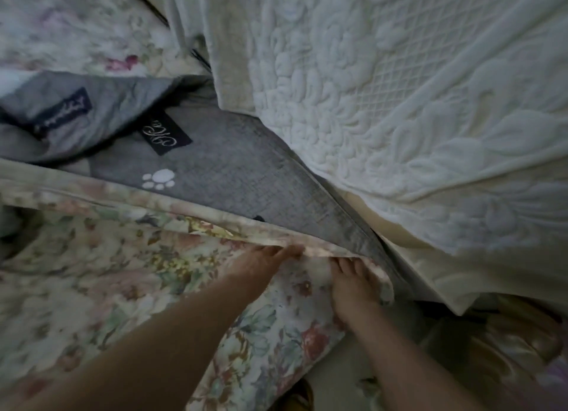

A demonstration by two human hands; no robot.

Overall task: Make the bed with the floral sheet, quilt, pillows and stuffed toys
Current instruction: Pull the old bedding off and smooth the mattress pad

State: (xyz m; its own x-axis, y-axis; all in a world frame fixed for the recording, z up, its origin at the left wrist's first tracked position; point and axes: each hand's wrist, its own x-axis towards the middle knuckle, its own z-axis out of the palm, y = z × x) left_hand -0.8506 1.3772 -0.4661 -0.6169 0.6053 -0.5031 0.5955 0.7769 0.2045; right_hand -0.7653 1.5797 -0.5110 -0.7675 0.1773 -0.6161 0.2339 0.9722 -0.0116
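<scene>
Pinching the folded hem of the floral sheet [107, 287] with the left hand [264, 266], fingers bunched together at the fold. Meeting the same hem just beside it with the right hand [353, 287], fingertips slipped under the edge and thumb out of sight; cannot tell whether gripping there or only pressing. Reaching in with both bare forearms from the bottom of the view.

Covering the lower left with the sheet, its hem running as a pale band from the left side down to the hands. Showing, just above that hem, a grey pad [230, 171] with a white paw print [158, 178] and a black label [166, 132], its near side tucked beneath the sheet's edge. Overlapping the pad at the left, a second grey piece [123, 103], folded over and carrying a dark label of its own.

Filling the upper right with the white quilt [399, 103], stitched in lattice and leaf shapes, bunched in long folds and lying over the pad's right side. Peeking out from under the quilt, cream fabric [430, 272] hanging down at the right. Gleaming in the lower right corner, golden satin cloth [507, 349]. Blurring at the upper left, more floral fabric [76, 26]; cannot tell whether pillow or sheet.
</scene>
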